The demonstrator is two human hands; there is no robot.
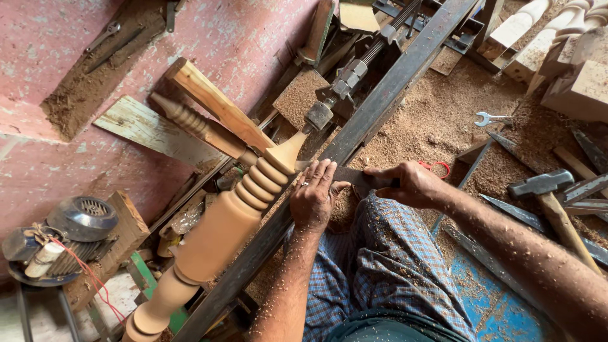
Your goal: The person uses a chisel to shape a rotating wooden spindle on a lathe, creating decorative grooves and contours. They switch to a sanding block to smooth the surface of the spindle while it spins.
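Observation:
A pale wooden spindle [221, 228] with turned rings and a tapered tip is mounted on a lathe, running from lower left up to the metal tail centre [320, 114]. My left hand [315, 196] presses down on a flat metal chisel [349, 176] that rests on the long steel rail [380, 101], its tip against the spindle's ringed part. My right hand [408, 185] grips the chisel's rear end. Both forearms are flecked with wood shavings.
An electric motor [69, 234] sits at lower left. A hammer [551, 199], a spanner [493, 118] and several chisels lie in sawdust at right. Turned and square wooden posts [557, 38] stand at top right, and a finished spindle [196, 126] leans against the pink wall.

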